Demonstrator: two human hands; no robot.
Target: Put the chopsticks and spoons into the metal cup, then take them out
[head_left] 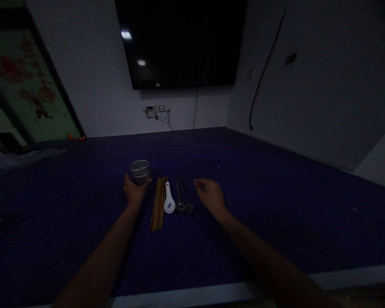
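My left hand [134, 193] is wrapped round the lower part of a grey metal cup [140, 170], which stands upright with its round mouth facing up. Just right of it lie several wooden chopsticks [158, 205] side by side. Beside these rests a white soup spoon [169, 203] with a blue mark in its bowl. Two dark metal spoons [180, 205] lie further right, handles pointing away from me. My right hand [211, 196] hovers or rests right of them, thumb and fingers pinched together. A small pale glint shows at its fingertips; what it is, I cannot make out.
Everything lies on a broad dark purple surface [192, 256] with a pale front edge [186, 295]. Small white bits [218, 167] are scattered on it. A large dark television [186, 42] hangs on the far wall above sockets and cables [157, 110]. Crumpled clear plastic [22, 160] lies left.
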